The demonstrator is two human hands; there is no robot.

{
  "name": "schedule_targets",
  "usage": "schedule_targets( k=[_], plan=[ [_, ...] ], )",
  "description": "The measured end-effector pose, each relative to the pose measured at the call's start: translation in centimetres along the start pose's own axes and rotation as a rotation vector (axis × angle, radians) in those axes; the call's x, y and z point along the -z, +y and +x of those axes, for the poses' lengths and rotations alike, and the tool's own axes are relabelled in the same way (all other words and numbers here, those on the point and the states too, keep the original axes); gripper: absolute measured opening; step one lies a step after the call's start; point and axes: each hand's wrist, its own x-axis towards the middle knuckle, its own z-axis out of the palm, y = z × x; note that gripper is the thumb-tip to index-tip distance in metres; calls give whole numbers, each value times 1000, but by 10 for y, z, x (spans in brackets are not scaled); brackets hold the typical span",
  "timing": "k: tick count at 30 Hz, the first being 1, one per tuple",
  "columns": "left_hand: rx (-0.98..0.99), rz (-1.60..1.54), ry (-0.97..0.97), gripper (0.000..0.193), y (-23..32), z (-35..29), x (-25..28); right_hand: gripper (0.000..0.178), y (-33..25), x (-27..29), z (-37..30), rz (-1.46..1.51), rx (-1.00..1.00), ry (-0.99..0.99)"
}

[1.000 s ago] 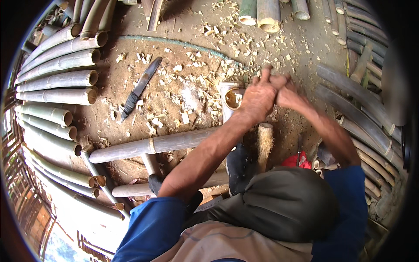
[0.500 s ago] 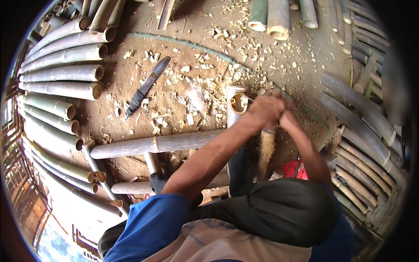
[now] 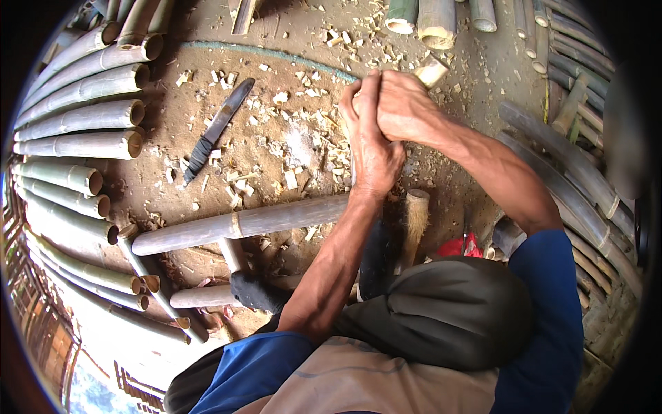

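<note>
My left hand [image 3: 376, 141] is closed at the top of an upright bamboo pole [image 3: 354, 169], covering most of it, including the round side hole. Its long fingers reach up against my right hand [image 3: 403, 103]. That hand is closed too, pressed to the left one. From beyond its knuckles sticks out a pale, cut piece of bamboo [image 3: 432, 70]; its other part is hidden inside the grip. The upright pole meets a long horizontal bamboo pole [image 3: 276, 224]. Farther left, a broad-bladed knife [image 3: 221, 127] with a dark wrapped handle lies on the ground.
Stacked bamboo poles [image 3: 89, 114] line the left side. More bamboo lengths [image 3: 586, 172] lie at the right. Pale chips [image 3: 291, 179] litter the ground. A frayed-ended bamboo stub [image 3: 416, 221] stands near my knee, with a red item [image 3: 460, 247] close by. My dark-socked foot [image 3: 255, 290] rests by the frame.
My hands have shifted up and left, from beside the pole's side hole to over its top. The pale bamboo piece now shows beyond my right hand. My right elbow has swung outward.
</note>
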Motion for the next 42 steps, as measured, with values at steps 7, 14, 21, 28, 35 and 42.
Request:
schedule_targets(
  k=[7, 14, 21, 28, 35, 42],
  plan=[
    [163, 222, -442, 111, 34, -14, -26, 19, 58, -41, -64, 252, -7, -313],
    [238, 204, -773, 115, 54, -22, -20, 40, 31, -61, -129, 508, -236, -284],
    [267, 308, -1502, 79, 30, 0, 19, 35, -70, -113, -122, 1231, -898, -13],
    [184, 239, -1189, 71, 34, -9, 15, 31, -41, -94, -107, 1036, -696, -157],
    [361, 233, -1037, 68, 52, -28, 17, 30, -15, -74, -126, 865, -610, -283],
    [204, 218, -1290, 51, 29, -3, 46, 32, -93, -108, -93, 1973, -989, 56]
  ],
)
